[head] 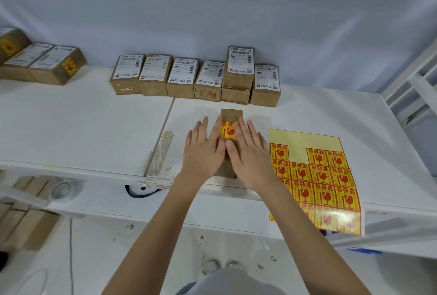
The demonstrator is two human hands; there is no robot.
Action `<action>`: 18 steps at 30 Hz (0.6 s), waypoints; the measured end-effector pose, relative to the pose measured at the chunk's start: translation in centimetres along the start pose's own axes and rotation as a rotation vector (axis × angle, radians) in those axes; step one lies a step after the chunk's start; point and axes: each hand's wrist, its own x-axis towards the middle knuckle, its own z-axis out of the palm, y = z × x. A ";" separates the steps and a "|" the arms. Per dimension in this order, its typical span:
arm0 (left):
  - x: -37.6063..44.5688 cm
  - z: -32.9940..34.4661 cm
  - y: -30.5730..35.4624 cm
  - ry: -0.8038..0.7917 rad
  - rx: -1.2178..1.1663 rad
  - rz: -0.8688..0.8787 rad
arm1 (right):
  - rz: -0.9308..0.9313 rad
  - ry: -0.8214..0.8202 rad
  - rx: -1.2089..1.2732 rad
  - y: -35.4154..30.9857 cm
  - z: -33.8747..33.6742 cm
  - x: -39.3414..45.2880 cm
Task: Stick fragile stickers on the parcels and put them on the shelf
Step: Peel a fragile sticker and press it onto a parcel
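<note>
I press both flat hands, left (203, 150) and right (248, 155), fingers straight, on the parcel (230, 114) to smooth its sticker (227, 132) (edges seal better).

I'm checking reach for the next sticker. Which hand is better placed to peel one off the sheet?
The right hand, probably. It lies flat on the parcel right beside the sticker sheet, while the left hand would have to cross over it.

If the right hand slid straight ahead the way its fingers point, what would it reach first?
Probably the stacked pair of parcels in the back row; the right hand lies flat on the stickered parcel, fingers aimed up-left toward them. Depth is uncertain.
</note>
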 end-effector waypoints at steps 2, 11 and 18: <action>0.1 0.0 0.0 -0.006 0.000 -0.011 | 0.017 -0.006 0.017 0.3 -0.1 -0.2; 0.2 0.2 0.1 -0.006 -0.042 -0.012 | -0.059 0.014 0.007 0.9 -0.6 0.1; 1.0 1.4 -0.1 -0.133 -0.516 -0.117 | 0.005 -0.009 0.168 1.1 0.3 -0.1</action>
